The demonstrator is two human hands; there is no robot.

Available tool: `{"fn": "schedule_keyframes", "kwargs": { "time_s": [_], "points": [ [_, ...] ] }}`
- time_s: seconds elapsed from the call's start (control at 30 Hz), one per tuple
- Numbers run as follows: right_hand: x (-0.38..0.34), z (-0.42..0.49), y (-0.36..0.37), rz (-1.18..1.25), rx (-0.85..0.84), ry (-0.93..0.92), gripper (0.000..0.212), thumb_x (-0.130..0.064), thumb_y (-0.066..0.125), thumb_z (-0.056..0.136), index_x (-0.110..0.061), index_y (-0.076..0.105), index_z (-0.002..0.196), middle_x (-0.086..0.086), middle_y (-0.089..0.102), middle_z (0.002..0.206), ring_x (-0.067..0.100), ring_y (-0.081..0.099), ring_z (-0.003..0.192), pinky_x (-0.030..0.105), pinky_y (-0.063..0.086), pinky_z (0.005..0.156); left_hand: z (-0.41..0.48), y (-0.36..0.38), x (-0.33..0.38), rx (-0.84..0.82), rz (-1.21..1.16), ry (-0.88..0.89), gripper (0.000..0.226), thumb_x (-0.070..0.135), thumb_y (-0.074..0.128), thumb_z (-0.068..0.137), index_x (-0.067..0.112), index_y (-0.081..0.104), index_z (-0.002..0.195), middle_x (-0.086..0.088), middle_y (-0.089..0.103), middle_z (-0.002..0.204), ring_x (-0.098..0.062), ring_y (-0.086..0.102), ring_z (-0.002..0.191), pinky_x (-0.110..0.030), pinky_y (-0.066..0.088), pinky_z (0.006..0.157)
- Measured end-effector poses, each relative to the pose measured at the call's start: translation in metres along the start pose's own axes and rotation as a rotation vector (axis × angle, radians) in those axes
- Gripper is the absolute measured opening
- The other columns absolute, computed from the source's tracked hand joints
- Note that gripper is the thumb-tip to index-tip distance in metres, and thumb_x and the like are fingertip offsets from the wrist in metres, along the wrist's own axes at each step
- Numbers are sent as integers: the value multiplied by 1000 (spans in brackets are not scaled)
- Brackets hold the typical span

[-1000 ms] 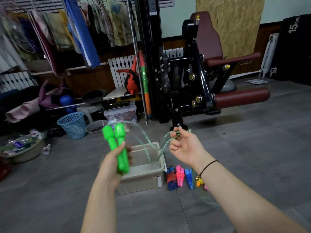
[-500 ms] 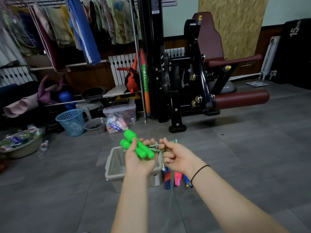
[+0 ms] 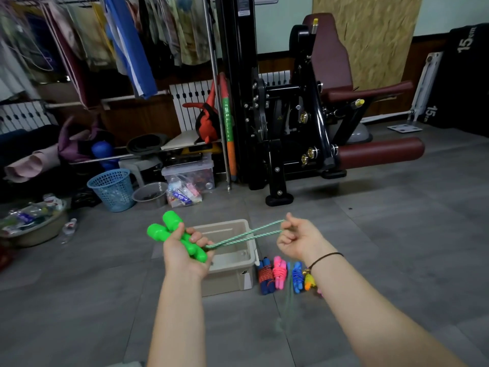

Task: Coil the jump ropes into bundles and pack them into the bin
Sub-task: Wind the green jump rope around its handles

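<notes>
The left grip [image 3: 182, 251] clasps both green handles [image 3: 169, 229]; the right grip [image 3: 299, 239] pinches their rope [image 3: 246, 235], taut between them.

Grey tiled floor [image 3: 397, 247] — black gym machine [image 3: 304, 115].

Left hand [image 3: 182, 250] covers the midsections of both green handles [image 3: 169, 226]; only butt ends and tips show. Curled fingers of the right hand [image 3: 299, 238] hide how the green-white rope [image 3: 246, 235] lies inside. Below that hand the rope's slack is a faint blurred streak, end untraceable. Near-left corner of the bin [image 3: 227, 280] sits behind the left wrist. Right wrist covers part of the orange-yellow bundle [image 3: 308, 280]. Both forearms cut off at bottom edge.
</notes>
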State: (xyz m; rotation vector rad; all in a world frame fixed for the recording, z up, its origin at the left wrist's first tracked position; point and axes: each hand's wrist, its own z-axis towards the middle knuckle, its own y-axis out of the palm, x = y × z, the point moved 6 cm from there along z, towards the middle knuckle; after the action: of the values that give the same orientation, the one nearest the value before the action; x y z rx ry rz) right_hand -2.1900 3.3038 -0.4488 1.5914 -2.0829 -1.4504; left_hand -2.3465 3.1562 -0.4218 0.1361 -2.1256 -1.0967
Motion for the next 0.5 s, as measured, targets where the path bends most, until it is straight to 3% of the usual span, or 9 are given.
{"fn": "schedule_keyframes", "kwargs": {
  "time_s": [0.17, 0.27, 0.33, 0.4, 0.43, 0.5],
  "points": [
    [-30, 6, -8, -83, -10, -129, 24, -21, 41, 100, -19, 44, 77, -7, 39, 36, 5, 23, 24, 15, 15, 31, 4, -40, 52, 90, 3, 195, 33, 32, 39, 96, 23, 36, 65, 8, 31, 44, -7, 28, 33, -21, 25, 46],
    [-20, 2, 12, -126, -110, -199, 21, -23, 44, 99, -16, 46, 80, -7, 41, 43, 3, 26, 29, 13, 19, 32, 12, -54, 54, 205, 234, 285, 27, 30, 47, 95, 23, 44, 70, 6, 43, 52, -6, 37, 35, -18, 31, 40],
    [-10, -2, 25, -130, -175, -223, 17, -22, 45, 99, -14, 50, 85, -5, 46, 50, 3, 30, 32, 13, 24, 33, 13, -54, 44, 212, 643, 209, 20, 30, 57, 91, 20, 53, 74, 0, 52, 56, -11, 43, 42, -23, 30, 46],
    [-4, -6, 35, -146, -220, -240, 16, -22, 44, 99, -13, 51, 88, -1, 50, 60, 4, 35, 36, 14, 30, 36, 9, -52, 27, 127, 1037, 46, 21, 35, 67, 82, 16, 58, 80, -8, 55, 76, -16, 46, 57, -26, 32, 55],
    [-1, -7, 39, -159, -232, -250, 16, -22, 43, 99, -13, 52, 89, 0, 52, 64, 4, 37, 38, 14, 32, 38, 3, -49, 17, 73, 1136, -62, 26, 40, 68, 80, 16, 57, 82, -10, 58, 85, -18, 51, 63, -28, 37, 60],
    [4, -10, 44, -183, -234, -263, 16, -20, 42, 100, -12, 52, 91, 3, 55, 71, 4, 42, 41, 14, 34, 40, -14, -37, -5, -78, 1097, -303, 29, 47, 57, 88, 20, 49, 90, -12, 69, 101, -25, 66, 83, -40, 46, 74]
  ]
}}
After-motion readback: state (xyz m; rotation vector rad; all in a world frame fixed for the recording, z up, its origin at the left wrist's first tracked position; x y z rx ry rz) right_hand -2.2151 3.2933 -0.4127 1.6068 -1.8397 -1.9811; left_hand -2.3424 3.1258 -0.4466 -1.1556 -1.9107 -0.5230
